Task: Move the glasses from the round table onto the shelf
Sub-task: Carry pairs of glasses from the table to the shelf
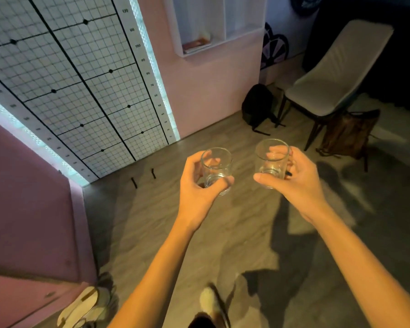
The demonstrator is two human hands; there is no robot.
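I hold two clear, empty drinking glasses in front of me above the wooden floor. My left hand (197, 185) is wrapped around the left glass (217, 166), thumb across its base. My right hand (294, 178) grips the right glass (271, 159) from the side, fingers showing through it. Both glasses stand roughly upright. The white wall shelf (223, 43) hangs on the pink wall ahead and above, with a book lying in its left compartment. The round table is out of view.
A grey chair (329, 76) stands at the right with a brown bag (346, 136) under it and a black backpack (258, 105) beside it. A gridded measuring panel (69, 79) fills the left wall. Slippers (81, 306) lie near my feet.
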